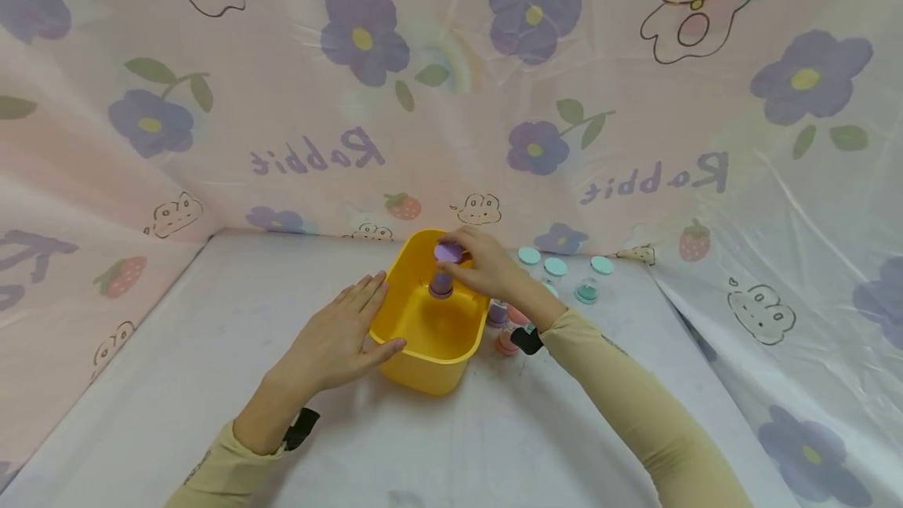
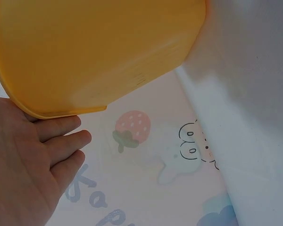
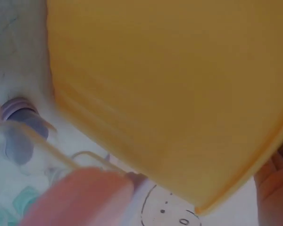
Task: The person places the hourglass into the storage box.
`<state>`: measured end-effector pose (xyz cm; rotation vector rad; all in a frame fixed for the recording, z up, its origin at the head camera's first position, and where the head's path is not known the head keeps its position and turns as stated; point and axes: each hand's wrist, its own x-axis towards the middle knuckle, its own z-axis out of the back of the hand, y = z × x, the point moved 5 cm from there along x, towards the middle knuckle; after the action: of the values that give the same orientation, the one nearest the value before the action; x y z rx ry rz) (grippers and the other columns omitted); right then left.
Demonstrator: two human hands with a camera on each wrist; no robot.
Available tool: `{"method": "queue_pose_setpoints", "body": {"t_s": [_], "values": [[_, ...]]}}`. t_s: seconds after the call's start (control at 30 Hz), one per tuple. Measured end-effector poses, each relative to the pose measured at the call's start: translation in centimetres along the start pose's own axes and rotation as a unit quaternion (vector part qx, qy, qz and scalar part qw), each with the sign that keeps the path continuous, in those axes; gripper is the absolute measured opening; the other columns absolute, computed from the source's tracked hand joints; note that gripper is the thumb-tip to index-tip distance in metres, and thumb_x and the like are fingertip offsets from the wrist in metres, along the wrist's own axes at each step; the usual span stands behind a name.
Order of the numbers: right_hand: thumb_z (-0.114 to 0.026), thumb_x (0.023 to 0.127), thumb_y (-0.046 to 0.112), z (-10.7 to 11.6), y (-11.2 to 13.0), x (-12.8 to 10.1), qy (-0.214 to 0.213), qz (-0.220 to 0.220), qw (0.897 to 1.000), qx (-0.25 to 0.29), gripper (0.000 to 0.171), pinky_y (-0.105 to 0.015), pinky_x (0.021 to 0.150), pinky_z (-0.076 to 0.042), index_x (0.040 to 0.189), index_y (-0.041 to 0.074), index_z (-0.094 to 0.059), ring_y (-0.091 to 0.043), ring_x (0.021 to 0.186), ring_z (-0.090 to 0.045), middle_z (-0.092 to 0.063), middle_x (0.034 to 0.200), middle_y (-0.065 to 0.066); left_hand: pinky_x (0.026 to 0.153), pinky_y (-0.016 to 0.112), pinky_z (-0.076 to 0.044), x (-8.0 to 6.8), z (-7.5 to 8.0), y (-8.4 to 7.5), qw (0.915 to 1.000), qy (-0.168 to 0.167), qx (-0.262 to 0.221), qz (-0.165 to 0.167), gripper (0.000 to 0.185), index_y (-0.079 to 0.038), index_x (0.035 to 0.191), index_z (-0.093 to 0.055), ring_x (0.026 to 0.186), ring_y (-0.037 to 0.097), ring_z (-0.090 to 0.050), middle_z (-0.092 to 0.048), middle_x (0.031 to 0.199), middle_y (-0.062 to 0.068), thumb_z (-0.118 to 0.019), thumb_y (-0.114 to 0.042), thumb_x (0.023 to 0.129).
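Partly, the right hand (image 1: pixel 487 261) hid the purple jar (image 1: pixel 441 284) it pinched; the left hand's (image 1: pixel 339 339) straight fingers touched the yellow tub (image 1: pixel 426 377).

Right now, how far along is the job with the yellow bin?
Done: nothing certain; the yellow bin shows a bare floor, left grip at its rim.
In hand: the right grip holds a purple-capped container over or inside it.
Left, if all go in: teal-capped containers, a pink one and another purple one, right of the bin.
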<state>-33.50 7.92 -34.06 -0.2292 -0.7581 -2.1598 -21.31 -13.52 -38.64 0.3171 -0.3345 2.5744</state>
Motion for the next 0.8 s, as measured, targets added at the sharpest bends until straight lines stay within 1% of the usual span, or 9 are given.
{"method": "queue_pose_setpoints", "body": {"t_s": [0.1,0.23,0.37,0.5,0.67,0.8], "values": [[-0.076,0.096,0.018,-0.5,-0.5,0.6,0.022,-0.026,0.999,0.009,0.043,-0.037,0.095,-0.06,0.131,-0.004,-0.066,-0.026,0.104,-0.067,-0.067,0.118,-0.015,0.125,0.053,-0.028,0.0,0.0,0.0,1.0,-0.002,-0.001,-0.001,0.095,0.004,0.16,-0.03,0.155,0.037,-0.029,-0.026,0.169,0.018,-0.053,-0.065,0.1],[-0.079,0.095,0.024,-1.1,-1.3,1.3,0.049,-0.06,0.997,0.008,0.045,-0.035,0.096,-0.059,0.132,0.001,-0.068,-0.024,0.106,-0.068,-0.069,0.12,-0.011,0.125,0.053,-0.028,0.0,-0.1,0.1,1.0,-0.004,0.0,-0.001,0.095,0.004,0.161,-0.03,0.155,0.036,-0.029,-0.026,0.169,0.017,-0.052,-0.066,0.1],[-0.079,0.095,0.025,-1.8,-1.9,2.1,0.083,-0.079,0.993,0.01,0.046,-0.034,0.096,-0.059,0.134,0.004,-0.068,-0.023,0.108,-0.068,-0.069,0.125,-0.01,0.125,0.053,-0.028,0.0,-0.1,0.1,1.0,-0.006,0.0,-0.002,0.095,0.004,0.161,-0.03,0.155,0.037,-0.029,-0.026,0.169,0.018,-0.052,-0.066,0.1],[-0.079,0.095,0.023,-2.5,-2.4,2.7,0.112,-0.1,0.989,0.015,0.045,-0.034,0.097,-0.058,0.135,0.007,-0.069,-0.022,0.107,-0.067,-0.069,0.129,-0.008,0.125,0.053,-0.028,-0.1,-0.1,0.1,1.0,-0.007,-0.001,-0.005,0.096,0.005,0.16,-0.031,0.155,0.037,-0.03,-0.026,0.169,0.018,-0.051,-0.067,0.1],[-0.078,0.095,0.023,-3.3,-2.9,3.1,0.14,-0.113,0.984,0.015,0.043,-0.034,0.1,-0.057,0.135,0.01,-0.07,-0.021,0.109,-0.066,-0.07,0.131,-0.007,0.126,0.052,-0.027,-0.1,-0.3,0.1,1.0,-0.003,0.004,-0.005,0.096,0.004,0.161,-0.03,0.155,0.036,-0.028,-0.025,0.17,0.017,-0.05,-0.067,0.1],[-0.079,0.095,0.024,-3.8,-3.4,3.5,0.155,-0.115,0.981,0.012,0.043,-0.033,0.101,-0.056,0.135,0.012,-0.07,-0.019,0.11,-0.067,-0.07,0.13,-0.006,0.125,0.052,-0.029,-0.1,-0.2,0.1,0.9999,-0.006,0.007,-0.007,0.094,0.004,0.16,-0.031,0.155,0.036,-0.029,-0.027,0.169,0.018,-0.051,-0.066,0.101]]}}
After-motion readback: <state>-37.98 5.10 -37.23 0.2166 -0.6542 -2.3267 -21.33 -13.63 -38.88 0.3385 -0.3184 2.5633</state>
